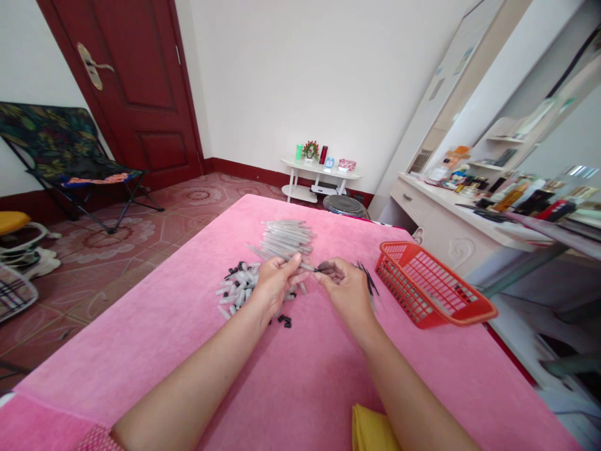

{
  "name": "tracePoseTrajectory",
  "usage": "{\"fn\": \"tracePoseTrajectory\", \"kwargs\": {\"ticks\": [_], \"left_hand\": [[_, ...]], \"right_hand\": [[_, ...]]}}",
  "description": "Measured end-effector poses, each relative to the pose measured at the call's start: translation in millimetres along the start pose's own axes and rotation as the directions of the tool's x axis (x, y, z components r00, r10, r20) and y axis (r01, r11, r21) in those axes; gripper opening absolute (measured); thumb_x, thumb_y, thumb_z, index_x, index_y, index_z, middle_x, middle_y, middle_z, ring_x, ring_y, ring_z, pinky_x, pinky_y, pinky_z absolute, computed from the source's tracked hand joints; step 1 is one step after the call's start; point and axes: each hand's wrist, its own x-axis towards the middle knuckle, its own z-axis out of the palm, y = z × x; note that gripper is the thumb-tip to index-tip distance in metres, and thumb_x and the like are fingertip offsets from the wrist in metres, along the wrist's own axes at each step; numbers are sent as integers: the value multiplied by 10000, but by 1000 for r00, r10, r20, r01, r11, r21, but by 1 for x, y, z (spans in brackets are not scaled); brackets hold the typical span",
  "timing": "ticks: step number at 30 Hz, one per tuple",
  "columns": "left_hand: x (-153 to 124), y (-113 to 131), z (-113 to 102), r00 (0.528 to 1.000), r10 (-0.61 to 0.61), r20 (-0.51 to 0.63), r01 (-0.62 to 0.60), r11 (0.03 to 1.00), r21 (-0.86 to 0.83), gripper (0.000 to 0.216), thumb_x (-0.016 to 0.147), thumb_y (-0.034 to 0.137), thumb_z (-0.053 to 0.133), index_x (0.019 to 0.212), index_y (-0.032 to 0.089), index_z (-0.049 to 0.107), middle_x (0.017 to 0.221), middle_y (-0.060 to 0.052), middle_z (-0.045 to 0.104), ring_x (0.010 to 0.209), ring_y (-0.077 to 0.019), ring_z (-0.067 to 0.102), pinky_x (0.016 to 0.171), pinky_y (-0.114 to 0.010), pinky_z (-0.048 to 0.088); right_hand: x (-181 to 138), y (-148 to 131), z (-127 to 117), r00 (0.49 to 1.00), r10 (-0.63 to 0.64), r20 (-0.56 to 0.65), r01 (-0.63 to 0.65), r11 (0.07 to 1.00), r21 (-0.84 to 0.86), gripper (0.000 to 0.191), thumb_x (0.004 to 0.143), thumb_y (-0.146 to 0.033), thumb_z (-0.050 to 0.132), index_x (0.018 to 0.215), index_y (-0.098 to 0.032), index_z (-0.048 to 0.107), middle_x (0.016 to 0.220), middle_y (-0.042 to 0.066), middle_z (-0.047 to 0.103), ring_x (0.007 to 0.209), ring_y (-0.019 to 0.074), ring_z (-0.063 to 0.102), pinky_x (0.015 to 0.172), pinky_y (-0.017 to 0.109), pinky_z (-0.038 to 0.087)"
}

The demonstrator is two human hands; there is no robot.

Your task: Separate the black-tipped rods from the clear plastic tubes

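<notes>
My left hand point(277, 282) is closed around a slim translucent pen barrel point(307, 267) that points to the right. At the barrel's right end, the fingers of my right hand point(345, 285) pinch a small dark piece, mostly hidden by the fingertips. Just beyond my left hand lies a stack of similar translucent barrels point(286, 238). Clear caps point(241, 288) and short black plugs point(285, 321) are heaped beside and under that hand. To the right of my right hand are several thin black sticks point(369, 279), partly covered by it.
A pink cloth point(188, 313) covers the table. An orange-red plastic basket point(432, 288) stands at the right, and folded yellow cloth point(373, 429) lies at the near edge. Beyond are a dresser point(469, 213) with bottles, a low white stand point(323, 169) and a folding chair point(70, 156).
</notes>
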Motion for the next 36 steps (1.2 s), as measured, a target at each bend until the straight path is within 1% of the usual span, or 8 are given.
{"fn": "tracePoseTrajectory", "kwargs": {"ticks": [9, 14, 18, 20, 24, 28, 33, 36], "left_hand": [[-3, -2, 0, 997, 43, 68, -43, 999, 8, 241, 664, 250, 739, 801, 108, 601, 801, -56, 695, 704, -130, 656, 682, -246, 543], [-4, 1, 3, 994, 43, 103, -45, 999, 18, 254, 658, 248, 743, 816, 108, 602, 793, -52, 689, 716, -141, 658, 700, -269, 544], [-3, 2, 1, 997, 41, 66, -43, 999, 17, 272, 634, 259, 760, 801, 100, 614, 789, -59, 687, 731, -146, 656, 719, -273, 538], [-2, 1, 0, 997, 43, 69, -44, 999, 22, 278, 636, 270, 758, 804, 100, 618, 803, -64, 689, 728, -145, 656, 713, -272, 537], [-2, -2, -2, 995, 34, 98, -38, 999, 33, 267, 652, 278, 747, 805, 100, 620, 788, -59, 691, 714, -138, 654, 706, -270, 540], [-1, -2, -2, 996, 35, 81, -37, 999, 26, 269, 644, 273, 753, 800, 100, 618, 792, -57, 691, 726, -141, 655, 703, -267, 542], [-2, 0, -1, 995, 21, 97, -25, 999, 45, 265, 651, 260, 749, 806, 95, 612, 765, -63, 691, 727, -148, 658, 685, -256, 542], [-3, 0, -1, 994, 34, 101, -39, 998, 48, 272, 654, 273, 745, 816, 98, 612, 800, -71, 695, 740, -151, 661, 690, -257, 543]], "right_hand": [[-3, 1, 0, 1000, -1, 14, 1, 1000, -24, 105, 769, -237, 559, 752, -166, 636, 707, 23, 661, 630, 142, 593, 592, 231, 434], [-2, 4, -2, 995, 58, 84, -52, 996, -73, 390, 878, -399, 397, 628, -166, 587, 573, 20, 603, 520, 131, 535, 504, 224, 377], [-1, 4, -2, 998, 14, 60, -11, 999, -52, 201, 793, -368, 546, 765, -172, 579, 699, 19, 634, 594, 135, 551, 539, 221, 393], [-1, 5, -1, 998, -16, 64, 21, 997, -71, 157, 782, -332, 558, 757, -177, 566, 699, 12, 624, 603, 133, 546, 548, 218, 394], [-1, 7, -2, 989, 22, 145, -4, 992, -127, 365, 880, -384, 393, 613, -180, 535, 557, 0, 554, 510, 120, 498, 506, 219, 368], [-1, 9, -3, 995, 0, 102, 12, 993, -119, 179, 795, -359, 547, 747, -187, 565, 648, -9, 593, 566, 125, 527, 527, 214, 376], [-1, 11, -1, 990, 27, 140, -15, 996, -87, 332, 858, -389, 428, 632, -178, 549, 569, 5, 562, 521, 123, 495, 505, 217, 370], [-1, 11, 1, 994, 13, 112, -5, 997, -71, 217, 806, -374, 518, 722, -181, 569, 638, -1, 593, 564, 127, 524, 520, 214, 381]]}}
